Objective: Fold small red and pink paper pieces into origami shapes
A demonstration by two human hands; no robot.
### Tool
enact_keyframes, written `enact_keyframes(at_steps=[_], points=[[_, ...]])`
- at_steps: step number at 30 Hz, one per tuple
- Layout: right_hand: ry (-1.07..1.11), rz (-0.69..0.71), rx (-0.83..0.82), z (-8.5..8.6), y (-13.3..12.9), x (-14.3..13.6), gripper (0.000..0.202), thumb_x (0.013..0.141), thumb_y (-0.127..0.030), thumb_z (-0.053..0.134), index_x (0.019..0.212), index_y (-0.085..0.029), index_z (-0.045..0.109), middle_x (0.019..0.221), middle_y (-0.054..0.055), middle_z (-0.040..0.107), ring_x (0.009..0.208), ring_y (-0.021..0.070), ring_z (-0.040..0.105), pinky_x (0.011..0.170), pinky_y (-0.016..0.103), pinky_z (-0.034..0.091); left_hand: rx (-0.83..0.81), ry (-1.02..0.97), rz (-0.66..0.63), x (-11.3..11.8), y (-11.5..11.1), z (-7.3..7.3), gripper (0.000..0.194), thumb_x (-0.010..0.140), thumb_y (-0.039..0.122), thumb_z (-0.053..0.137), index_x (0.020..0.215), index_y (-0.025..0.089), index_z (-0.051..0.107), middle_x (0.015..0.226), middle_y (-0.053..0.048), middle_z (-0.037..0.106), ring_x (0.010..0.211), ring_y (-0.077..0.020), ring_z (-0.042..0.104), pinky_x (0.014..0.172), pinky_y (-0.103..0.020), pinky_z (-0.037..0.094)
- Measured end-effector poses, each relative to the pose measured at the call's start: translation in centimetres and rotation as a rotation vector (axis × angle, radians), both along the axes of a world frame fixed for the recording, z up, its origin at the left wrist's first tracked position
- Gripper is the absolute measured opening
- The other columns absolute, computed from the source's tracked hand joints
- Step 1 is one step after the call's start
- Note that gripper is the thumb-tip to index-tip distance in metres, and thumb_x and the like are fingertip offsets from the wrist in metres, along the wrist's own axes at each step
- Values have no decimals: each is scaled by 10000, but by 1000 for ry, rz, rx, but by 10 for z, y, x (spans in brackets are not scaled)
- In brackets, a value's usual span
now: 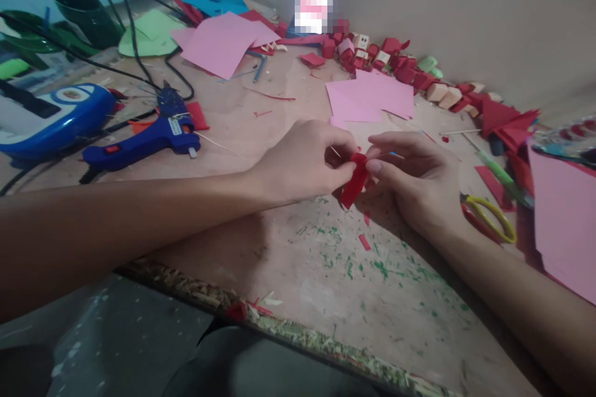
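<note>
Holding a small red piece (352,191) (paper or felt, can't tell) just above the surface (302,267), approx. mid-view. My L hand (307,158) is closed on it, thumb & index pinched at its top end; my R hand (421,177) is half curled w/ thumb tip at the R edge, can't tell if it grips too. Progress, as I read it: the piece is prob. cut to size already, as red scraps (364,242) lie just below; it's loose, not joined to anything AFAICT. At the back, a row of red & plain blocks (423,80) looks done or nearly so. Pink sheets (354,102) lie flat, mostly whole. Glue gun (139,146) lies off L, untouched; tool w/ yellow & red handles (493,218) lies near my R hand, also untouched. How many pcs are left, can't say.
</note>
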State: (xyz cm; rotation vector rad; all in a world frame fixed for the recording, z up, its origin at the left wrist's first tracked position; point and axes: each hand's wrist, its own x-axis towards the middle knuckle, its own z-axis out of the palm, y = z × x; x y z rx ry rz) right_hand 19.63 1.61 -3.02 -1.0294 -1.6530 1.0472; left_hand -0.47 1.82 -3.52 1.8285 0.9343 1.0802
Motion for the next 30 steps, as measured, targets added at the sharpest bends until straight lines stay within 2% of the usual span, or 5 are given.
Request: enact_keyframes(at_steps=[9,16,19,23,30], points=[[-19,-34,21,-1,0,-1,230,810,-137,817,993,-274,795,852,0,757,744,162,725,661,300,613,37,67,5,-1,-1,3,125,841,140,670,794,157,785,830,-64,793,732,-167,728,695,-264,585],[17,-73,-63,-4,2,1,133,864,-248,794,991,-288,794,898,7,773,676,149,705,607,285,599,28,95,20,-3,2,3,162,899,155,628,846,149,781,820,-54,780,681,-146,710,612,-241,541],[56,-46,-123,-5,2,3,120,874,-255,785,991,-280,795,901,10,771,659,142,691,609,284,591,-14,16,2,-3,2,1,163,921,157,609,889,158,769,865,-46,773,665,-132,713,579,-221,543],[61,21,-192,-3,4,4,101,872,-289,792,968,-262,799,832,0,754,610,127,657,607,279,587,61,2,61,-2,1,1,129,902,147,641,878,170,766,889,-40,758,757,-140,718,631,-211,567],[126,108,-304,1,5,4,76,850,-290,821,908,-242,806,726,-15,743,602,125,683,612,257,604,130,38,68,-1,-3,6,101,867,108,646,866,161,733,889,-29,738,681,-102,661,598,-205,525]])
